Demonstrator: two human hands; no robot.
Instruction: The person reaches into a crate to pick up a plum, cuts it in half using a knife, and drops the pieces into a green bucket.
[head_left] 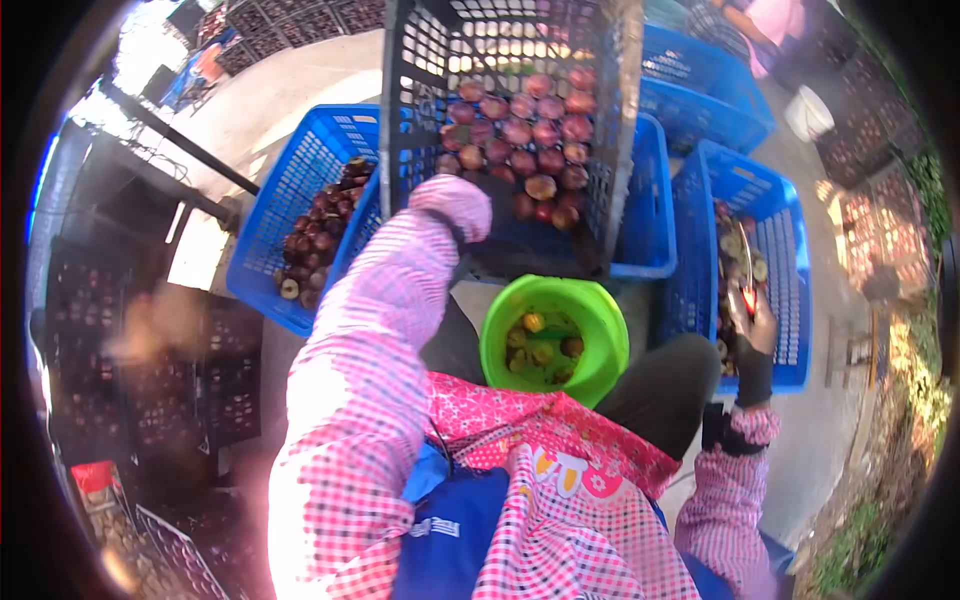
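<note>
Fruit fills part of a dark crate, probably tilted to gather it near the knees. Beyond 1 cuff, I cannot tell the left grip's state; the right grip pinches a red-marked tool above a blue crate.

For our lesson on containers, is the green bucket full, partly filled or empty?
Partly filled: some fruit lies low in the green bucket, with bare wall showing above it.

Black crate, blue crates: plastic. Green bucket: smooth, glossy plastic. Sleeves: cloth. Floor: perhaps concrete.
</note>
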